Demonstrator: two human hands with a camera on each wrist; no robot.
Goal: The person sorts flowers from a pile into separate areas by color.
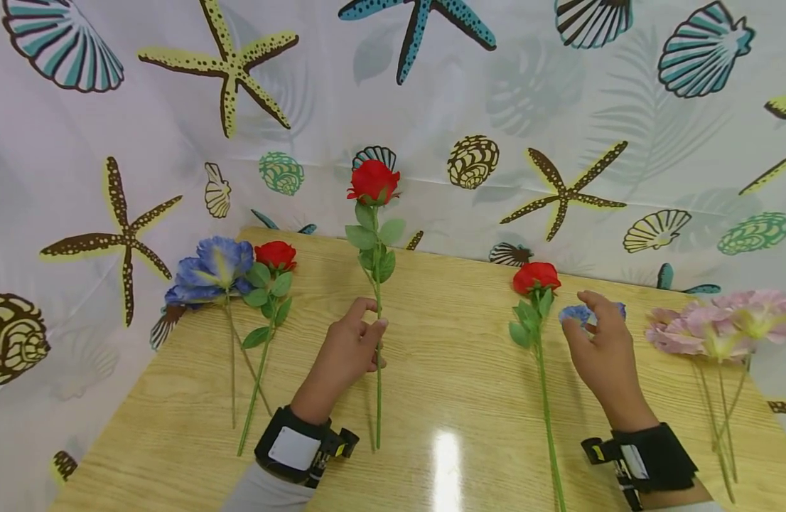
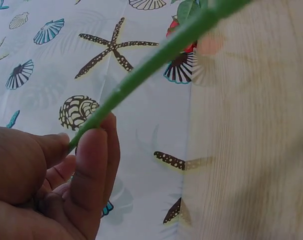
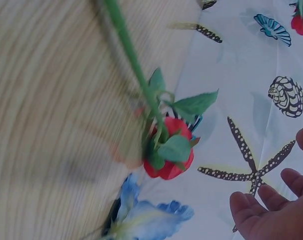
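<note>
My left hand pinches the green stem of a red rose between thumb and fingers. The rose stands roughly upright, bloom at the top, in front of the cloth. Close up in the left wrist view, its stem runs diagonally out of the fingertips. My right hand is raised with fingers relaxed and nothing in its grasp. To its left lies another red rose, and a blue flower is partly hidden behind the hand. In the right wrist view, the fingers are apart from both flowers.
At the table's left lie blue flowers and a red rose with crossing stems. Pink flowers lie at the right edge. A cloth printed with shells and starfish hangs behind the wooden table.
</note>
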